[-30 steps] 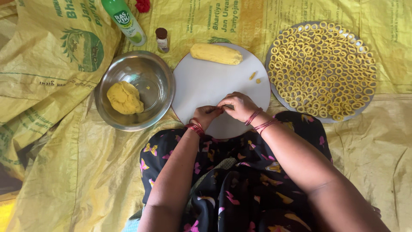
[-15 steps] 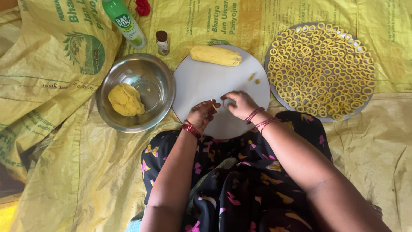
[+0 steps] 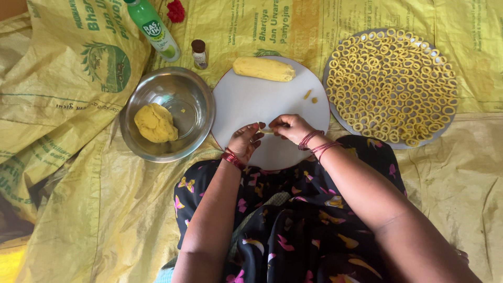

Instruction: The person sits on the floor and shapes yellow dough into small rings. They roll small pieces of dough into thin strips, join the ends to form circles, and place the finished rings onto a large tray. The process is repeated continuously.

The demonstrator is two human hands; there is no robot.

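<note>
Over the near part of a round white board (image 3: 251, 99), my left hand (image 3: 244, 140) and my right hand (image 3: 290, 127) meet fingertip to fingertip. Between them they pinch a thin strip of yellow dough (image 3: 266, 130). A thick log of the same dough (image 3: 263, 68) lies across the board's far edge, with two small crumbs (image 3: 310, 96) near it. Red bangles sit on both wrists.
A steel bowl (image 3: 183, 89) at the left holds a lump of yellow dough (image 3: 155, 122). A round tray (image 3: 335, 112) at the right is covered with several dough rings (image 3: 393, 84). A green bottle (image 3: 154, 29) and a small brown-capped vial (image 3: 199, 53) stand behind, all on yellow printed sacking (image 3: 68, 120).
Both hands have drawn slightly apart along the board, and the thin dough strip now shows between their fingertips. Everything else stays in place.
</note>
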